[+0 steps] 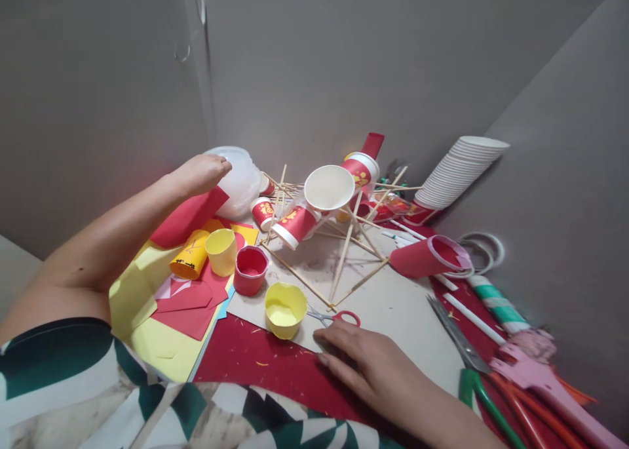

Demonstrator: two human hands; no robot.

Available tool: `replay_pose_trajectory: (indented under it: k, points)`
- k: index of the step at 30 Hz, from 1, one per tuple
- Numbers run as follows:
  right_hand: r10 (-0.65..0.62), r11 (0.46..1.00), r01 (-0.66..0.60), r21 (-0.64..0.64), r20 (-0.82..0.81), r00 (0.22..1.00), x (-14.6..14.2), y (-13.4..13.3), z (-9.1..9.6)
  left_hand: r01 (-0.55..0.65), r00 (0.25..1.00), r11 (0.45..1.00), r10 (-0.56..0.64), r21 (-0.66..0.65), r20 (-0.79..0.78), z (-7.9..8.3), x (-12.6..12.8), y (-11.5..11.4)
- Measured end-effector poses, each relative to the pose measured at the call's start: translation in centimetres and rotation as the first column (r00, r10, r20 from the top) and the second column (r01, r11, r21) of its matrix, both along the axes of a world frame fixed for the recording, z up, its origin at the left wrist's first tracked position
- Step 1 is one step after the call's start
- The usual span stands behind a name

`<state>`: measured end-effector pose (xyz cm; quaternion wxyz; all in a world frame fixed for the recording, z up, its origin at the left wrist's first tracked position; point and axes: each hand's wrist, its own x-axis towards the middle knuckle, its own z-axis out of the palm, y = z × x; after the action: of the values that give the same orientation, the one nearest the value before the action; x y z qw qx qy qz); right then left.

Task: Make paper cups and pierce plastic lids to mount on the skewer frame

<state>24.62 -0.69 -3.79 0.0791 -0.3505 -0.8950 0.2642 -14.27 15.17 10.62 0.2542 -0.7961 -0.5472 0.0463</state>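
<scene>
My left hand (204, 172) is raised at the far left with its fingers curled closed, beside a whitish translucent round plastic thing (238, 187). What it holds, if anything, is hidden; red paper (191, 219) slants just below it. My right hand (366, 357) lies palm down near the table's front edge, fingers stretched out, next to small red-handled scissors (348, 317). Left of it stands a yellow paper cup shape (285, 311), then a red one (250, 272). Behind is a frame of wooden sticks (343, 265) with a white-mouthed paper cup (329, 188) and red paper cups (297, 224).
Tilted against the right wall is a tall stack of paper cups (455, 174). Large scissors (459, 337), a pink glue gun (545, 377) and a pink paper tube (427, 257) lie at the right. Yellow paper sheets (132, 298) and an orange paper tube (191, 255) are at the left.
</scene>
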Motion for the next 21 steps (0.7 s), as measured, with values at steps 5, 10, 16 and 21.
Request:
replay_pose_trajectory:
  k: [5, 10, 16, 21]
  points:
    - [0.004, 1.000, -0.004, -0.005, -0.011, 1.000, 0.0, 0.0, 0.1, -0.025, 0.996, 0.999, 0.021, 0.042, 0.085, -0.6, -0.9, 0.9]
    - [0.005, 1.000, -0.005, -0.010, -0.009, 1.000, 0.0, 0.1, 0.2, -0.080, 0.975, 0.987, 0.049, 0.141, 0.215, -0.1, -2.6, 1.6]
    - [0.009, 1.000, -0.009, -0.015, -0.011, 1.000, 0.0, 0.1, 0.2, -0.107, 0.918, 0.967, 0.007, 0.230, 0.397, 1.0, -3.4, 1.6]
    - [0.007, 1.000, -0.007, -0.011, -0.002, 1.000, 0.0, 0.1, 0.2, -0.114, 0.746, 0.962, -0.081, 0.247, 0.661, 1.7, -3.0, 0.8]
